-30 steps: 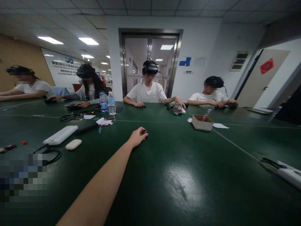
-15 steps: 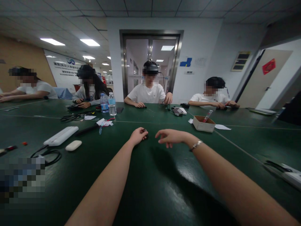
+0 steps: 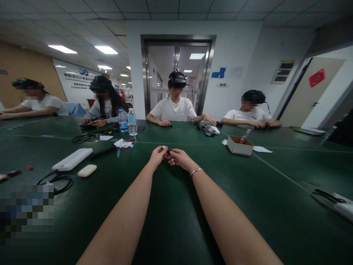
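Note:
In the head view, my left hand [image 3: 157,156] and my right hand [image 3: 180,159] meet over the green table [image 3: 176,206]. Between their fingertips is a small dark object [image 3: 168,152], too small and covered to name. A shiny, light-coloured bit shows at my left fingertips. Both hands are closed in a pinch, the left from one side of the object and the right from the other. A silver bracelet circles my right wrist.
Left of my hands lie a white power strip [image 3: 73,159], a white oval case [image 3: 87,170] and black cables [image 3: 62,186]. Beyond stand two water bottles [image 3: 132,123]. A small open box [image 3: 240,146] sits to the right. Several people in headsets sit across the table.
My right hand has moved left, from open and apart to closed against the small object at my left hand. Across the table, a person's hand has shifted right toward some small items.

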`<state>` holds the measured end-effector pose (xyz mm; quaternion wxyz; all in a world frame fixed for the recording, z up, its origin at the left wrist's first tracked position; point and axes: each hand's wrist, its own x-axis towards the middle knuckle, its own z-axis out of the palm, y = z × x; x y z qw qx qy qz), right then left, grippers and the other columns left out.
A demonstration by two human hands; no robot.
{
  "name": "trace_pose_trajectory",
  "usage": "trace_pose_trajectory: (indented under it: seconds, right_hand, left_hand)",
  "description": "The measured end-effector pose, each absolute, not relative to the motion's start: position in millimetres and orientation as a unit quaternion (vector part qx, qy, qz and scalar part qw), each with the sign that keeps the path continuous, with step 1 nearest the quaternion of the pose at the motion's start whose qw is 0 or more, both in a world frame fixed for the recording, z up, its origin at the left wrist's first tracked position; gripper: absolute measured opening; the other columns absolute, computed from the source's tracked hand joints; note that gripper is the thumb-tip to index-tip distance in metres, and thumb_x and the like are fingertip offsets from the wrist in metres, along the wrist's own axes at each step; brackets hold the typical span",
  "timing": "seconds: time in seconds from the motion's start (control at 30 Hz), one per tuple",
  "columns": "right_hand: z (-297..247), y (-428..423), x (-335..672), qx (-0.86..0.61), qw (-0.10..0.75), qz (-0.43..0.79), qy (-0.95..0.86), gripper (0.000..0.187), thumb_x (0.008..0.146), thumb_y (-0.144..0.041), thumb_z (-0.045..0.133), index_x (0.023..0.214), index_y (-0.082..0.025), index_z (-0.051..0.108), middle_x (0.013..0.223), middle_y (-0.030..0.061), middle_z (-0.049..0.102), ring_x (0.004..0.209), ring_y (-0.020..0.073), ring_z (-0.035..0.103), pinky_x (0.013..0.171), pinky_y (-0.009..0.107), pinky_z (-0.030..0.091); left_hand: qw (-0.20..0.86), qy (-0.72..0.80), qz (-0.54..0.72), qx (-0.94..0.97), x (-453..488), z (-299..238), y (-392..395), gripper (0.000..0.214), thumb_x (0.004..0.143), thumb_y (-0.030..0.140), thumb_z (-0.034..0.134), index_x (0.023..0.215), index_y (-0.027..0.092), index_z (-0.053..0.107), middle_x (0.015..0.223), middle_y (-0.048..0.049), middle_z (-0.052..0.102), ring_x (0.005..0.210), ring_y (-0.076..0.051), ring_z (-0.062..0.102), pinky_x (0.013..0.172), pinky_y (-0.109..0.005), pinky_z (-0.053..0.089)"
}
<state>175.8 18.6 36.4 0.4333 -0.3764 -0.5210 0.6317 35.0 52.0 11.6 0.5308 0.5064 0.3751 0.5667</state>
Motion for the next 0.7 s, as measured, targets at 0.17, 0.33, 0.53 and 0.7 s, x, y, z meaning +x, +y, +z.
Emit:
trace_pose_trajectory:
  seconds: [0.17,0.33,0.53,0.7]
  right_hand:
    - [33.2,21.2,180.1,-0.402,0.48,0.596,-0.503,0.027,0.082,-0.005,0.056,0.107,-0.013,0.049,0.066,0.0024,0.059,0.048,0.011,0.059,0.046,0.021,0.053]
    - [31.4,20.6,182.5,-0.384,0.504,0.611,-0.475,0.027,0.08,0.002,0.052,0.104,-0.012,0.051,0.066,0.0028,0.059,0.048,0.0113,0.059,0.048,0.021,0.053]
    - [30.3,21.3,189.0,-0.356,0.51,0.636,-0.457,0.019,0.086,-0.002,0.048,0.102,-0.011,0.052,0.067,0.0038,0.059,0.049,0.0112,0.06,0.05,0.022,0.053]
    - [27.4,23.9,190.9,-0.34,0.522,0.637,-0.453,0.014,0.09,-0.006,0.045,0.101,-0.011,0.052,0.069,0.0052,0.06,0.049,0.0109,0.06,0.05,0.021,0.053]
  left_hand:
    - [0.522,0.391,0.56,0.511,34.7,10.8,51.7,0.025,0.07,0.026,0.065,0.09,0.013,0.059,0.077,-0.0022,0.057,0.064,-0.008,0.054,0.061,-0.02,0.047]
    - [0.521,0.393,0.555,0.516,35.3,10.9,50.7,0.024,0.071,0.014,0.062,0.094,0.013,0.057,0.076,-0.0033,0.059,0.068,-0.009,0.058,0.065,-0.022,0.049]
    - [0.547,0.372,0.536,0.524,34.2,12.3,47.8,0.02,0.069,0.01,0.065,0.088,0.01,0.06,0.08,-0.0058,0.063,0.069,-0.011,0.06,0.071,-0.025,0.05]
    - [0.548,0.373,0.524,0.534,32.7,11.7,48.2,0.017,0.072,0.011,0.063,0.089,0.011,0.06,0.084,-0.0071,0.064,0.072,-0.012,0.062,0.072,-0.026,0.05]
